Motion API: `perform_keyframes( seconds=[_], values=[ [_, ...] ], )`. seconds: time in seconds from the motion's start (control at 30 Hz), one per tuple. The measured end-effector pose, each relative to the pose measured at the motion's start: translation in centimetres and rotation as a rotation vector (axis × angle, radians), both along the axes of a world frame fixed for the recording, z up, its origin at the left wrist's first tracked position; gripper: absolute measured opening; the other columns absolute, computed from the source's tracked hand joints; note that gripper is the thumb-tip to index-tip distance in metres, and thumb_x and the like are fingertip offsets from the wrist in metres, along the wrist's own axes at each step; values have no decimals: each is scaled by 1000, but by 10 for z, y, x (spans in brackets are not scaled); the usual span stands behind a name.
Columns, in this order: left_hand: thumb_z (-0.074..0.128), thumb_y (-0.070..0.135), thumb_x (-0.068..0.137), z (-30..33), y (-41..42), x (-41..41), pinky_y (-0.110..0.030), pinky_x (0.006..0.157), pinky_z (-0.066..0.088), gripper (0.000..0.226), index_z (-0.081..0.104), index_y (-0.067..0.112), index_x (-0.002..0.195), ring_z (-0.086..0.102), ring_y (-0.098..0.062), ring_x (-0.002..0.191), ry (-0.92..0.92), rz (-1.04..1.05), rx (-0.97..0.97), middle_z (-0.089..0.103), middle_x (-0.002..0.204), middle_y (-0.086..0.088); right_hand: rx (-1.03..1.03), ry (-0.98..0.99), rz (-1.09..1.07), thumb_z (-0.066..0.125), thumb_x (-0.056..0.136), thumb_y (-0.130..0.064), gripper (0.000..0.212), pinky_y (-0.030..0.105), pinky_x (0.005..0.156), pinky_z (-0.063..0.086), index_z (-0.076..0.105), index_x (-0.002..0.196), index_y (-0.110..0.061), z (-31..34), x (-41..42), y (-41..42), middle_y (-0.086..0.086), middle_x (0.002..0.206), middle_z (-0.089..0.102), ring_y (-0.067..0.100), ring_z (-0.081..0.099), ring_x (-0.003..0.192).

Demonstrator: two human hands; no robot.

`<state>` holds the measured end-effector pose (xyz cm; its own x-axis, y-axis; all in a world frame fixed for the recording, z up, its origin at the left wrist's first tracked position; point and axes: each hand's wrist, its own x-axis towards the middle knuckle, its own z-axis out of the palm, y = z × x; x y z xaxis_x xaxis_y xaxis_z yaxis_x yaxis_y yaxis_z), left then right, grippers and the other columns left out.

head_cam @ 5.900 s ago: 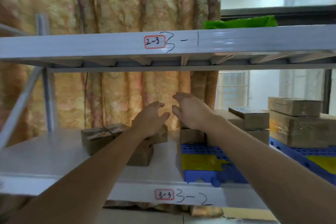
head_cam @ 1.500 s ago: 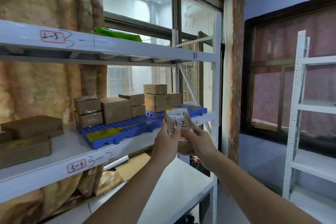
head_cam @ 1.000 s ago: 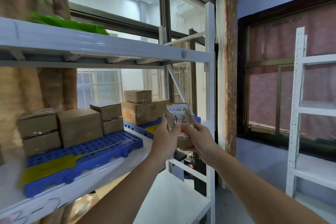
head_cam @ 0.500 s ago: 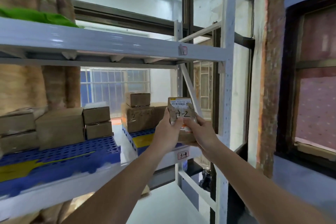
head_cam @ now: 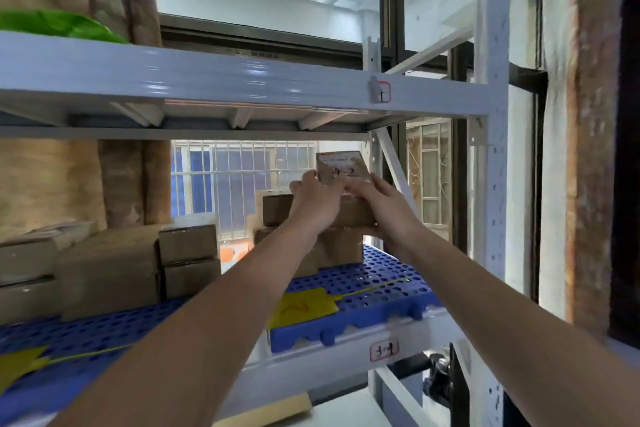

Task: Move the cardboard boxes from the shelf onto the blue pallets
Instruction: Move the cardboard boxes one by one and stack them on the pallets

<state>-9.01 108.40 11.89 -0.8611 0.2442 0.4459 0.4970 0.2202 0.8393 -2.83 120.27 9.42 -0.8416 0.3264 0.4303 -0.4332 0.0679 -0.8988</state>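
The small box (head_cam: pixel 341 168) has gone up, above the stacked boxes (head_cam: pixel 311 218) on the blue pallet (head_cam: pixel 363 291). The left hand (head_cam: pixel 313 206) and right hand (head_cam: pixel 382 206) both hold it tight.

Glossy painted metal shelf (head_cam: pixel 242 80), matt cardboard boxes (head_cam: pixel 104 267), perforated blue plastic pallet (head_cam: pixel 363 291).

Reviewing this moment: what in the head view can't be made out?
- Small cardboard box with a white label: its underside is hidden by the left hand and right hand, so whether it rests on the brown box stack is unclear.
- Label's printed text: too small.
- Left-hand blue perforated plastic pallet: blurred, cut by the left edge.
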Motion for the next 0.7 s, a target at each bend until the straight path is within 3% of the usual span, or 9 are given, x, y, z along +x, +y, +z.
perform_keyframes(
  seconds=[0.07,0.13,0.17,0.3,0.43,0.5,0.57,0.63,0.7],
  values=[
    [56,51,98,8,-2,-14,-42,85,55,62,39,22,150,57,-30,112,7,22,74,41,145,-9,64,55,0,80,85,-40,87,35,76,63,33,158,-28,3,-13,5,-3,146,50,21,65,117],
    [59,50,97,15,-4,-27,-35,64,54,61,40,22,147,60,-31,110,39,48,96,48,139,-9,150,116,17,84,80,-35,86,37,85,63,40,154,-29,6,-24,11,-6,143,53,21,65,118],
    [59,51,97,18,-5,-31,-33,61,53,61,40,21,146,60,-30,109,50,63,79,51,137,-9,173,129,33,86,76,-34,84,39,88,62,45,150,-29,8,-29,13,-7,138,57,20,66,116],
    [52,60,97,25,-4,-48,-46,95,54,63,41,17,142,60,-28,111,163,99,-88,57,129,-5,168,145,37,85,73,-32,79,36,86,62,51,144,-27,15,-51,27,-1,128,65,18,71,108],
    [41,86,81,29,-10,-60,-49,101,49,85,53,24,137,60,-26,115,271,67,-299,64,124,4,190,135,12,79,85,-26,70,22,73,60,50,147,-18,20,-71,41,-3,118,67,12,71,98],
    [38,98,67,28,-14,-69,-46,99,49,95,62,32,130,62,-25,114,320,59,-400,69,123,5,248,96,1,80,83,-34,74,24,78,60,49,148,-16,19,-79,47,0,119,67,13,69,103],
    [48,92,73,28,-18,-74,-34,84,49,85,67,28,125,65,-20,105,321,39,-473,70,114,6,347,48,-1,79,82,-41,75,25,85,58,51,147,-16,17,-84,52,-2,118,67,12,67,105],
    [59,77,83,27,-20,-80,-29,75,45,72,65,20,127,62,-16,100,305,55,-496,65,113,5,419,23,11,74,88,-40,57,15,74,51,56,139,-21,14,-86,55,-9,111,67,3,63,97],
    [63,73,83,24,-20,-86,-33,82,46,71,61,18,129,59,-16,103,303,107,-498,62,116,5,435,13,15,71,91,-40,50,13,66,46,53,137,-29,11,-91,58,-14,104,65,-2,59,91]
  ],
)
